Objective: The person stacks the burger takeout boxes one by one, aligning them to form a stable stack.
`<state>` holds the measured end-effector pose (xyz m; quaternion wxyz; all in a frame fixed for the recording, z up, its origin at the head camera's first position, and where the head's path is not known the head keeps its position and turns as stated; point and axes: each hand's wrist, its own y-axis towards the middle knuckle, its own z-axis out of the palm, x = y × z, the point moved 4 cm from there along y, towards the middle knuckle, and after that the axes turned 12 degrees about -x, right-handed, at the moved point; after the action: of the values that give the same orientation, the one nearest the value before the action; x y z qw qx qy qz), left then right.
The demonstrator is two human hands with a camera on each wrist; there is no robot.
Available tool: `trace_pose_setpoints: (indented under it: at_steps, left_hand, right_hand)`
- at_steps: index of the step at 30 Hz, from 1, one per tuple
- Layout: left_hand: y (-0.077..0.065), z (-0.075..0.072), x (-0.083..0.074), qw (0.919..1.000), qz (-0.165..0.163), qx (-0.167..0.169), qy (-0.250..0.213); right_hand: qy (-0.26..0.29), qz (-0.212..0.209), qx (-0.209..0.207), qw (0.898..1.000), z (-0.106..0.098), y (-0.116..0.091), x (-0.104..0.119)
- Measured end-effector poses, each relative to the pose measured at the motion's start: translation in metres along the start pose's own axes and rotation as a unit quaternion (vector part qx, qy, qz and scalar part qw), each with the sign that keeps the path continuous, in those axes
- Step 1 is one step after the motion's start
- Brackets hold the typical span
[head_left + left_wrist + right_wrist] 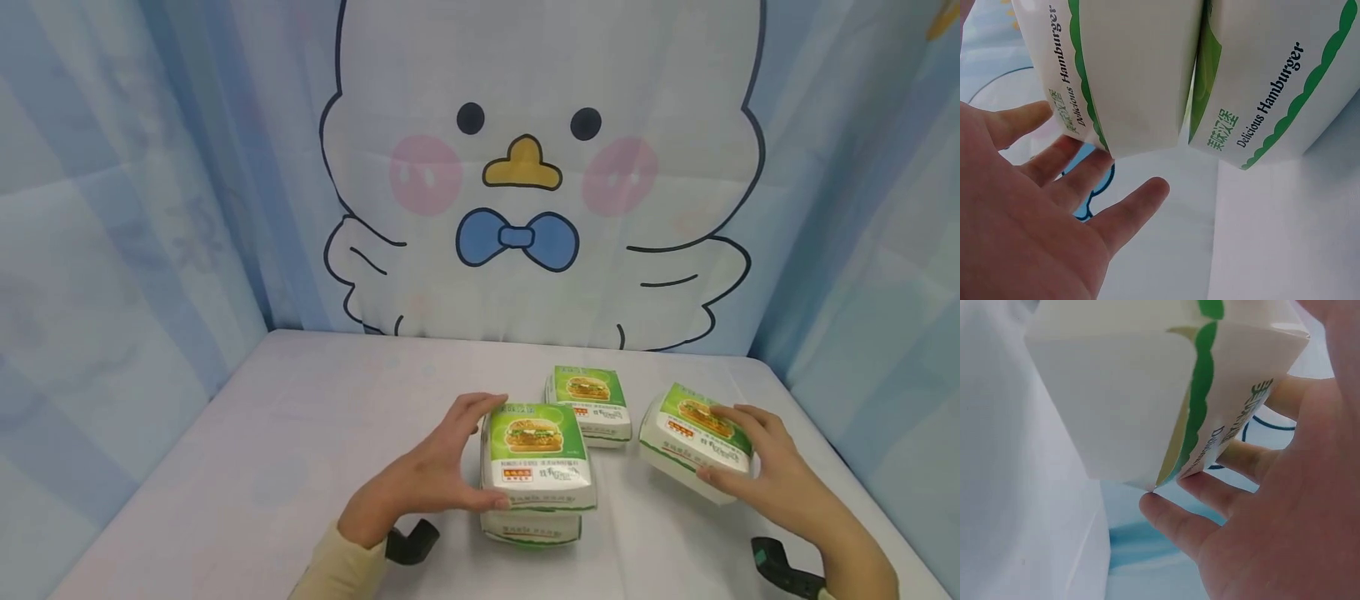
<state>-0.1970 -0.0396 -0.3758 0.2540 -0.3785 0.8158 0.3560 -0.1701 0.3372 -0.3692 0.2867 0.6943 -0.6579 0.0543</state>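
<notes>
Two green-and-white hamburger boxes are stacked near the front of the table. My left hand (427, 475) holds the upper hamburger box (536, 450), thumb at its front corner and fingers at the far left corner. Beneath it, the lower hamburger box (531, 527) shows only its front part. On the right, my right hand (772, 467) grips another hamburger box (697, 437) across its right side. That box is tilted, and the right wrist view shows its pale side (1116, 394) with fingertips along the edge.
A further hamburger box (588, 404) stands behind the stack. White cloth covers the table (300, 433). A cartoon bird curtain (525, 300) hangs along the back, with blue curtains at both sides.
</notes>
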Motion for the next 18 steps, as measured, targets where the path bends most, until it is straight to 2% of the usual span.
trace_pose_setpoints:
  at_steps: [8, 18]
  left_hand:
    - [0.001, -0.001, -0.001, 1.0, 0.008, 0.002, -0.001]
    - [0.001, -0.002, -0.002, 0.9997, 0.018, -0.009, 0.016]
  right_hand:
    - [0.039, -0.004, -0.011, 0.999, -0.006, -0.001, 0.009]
    - [0.075, -0.038, -0.064, 0.994, -0.011, 0.001, 0.028]
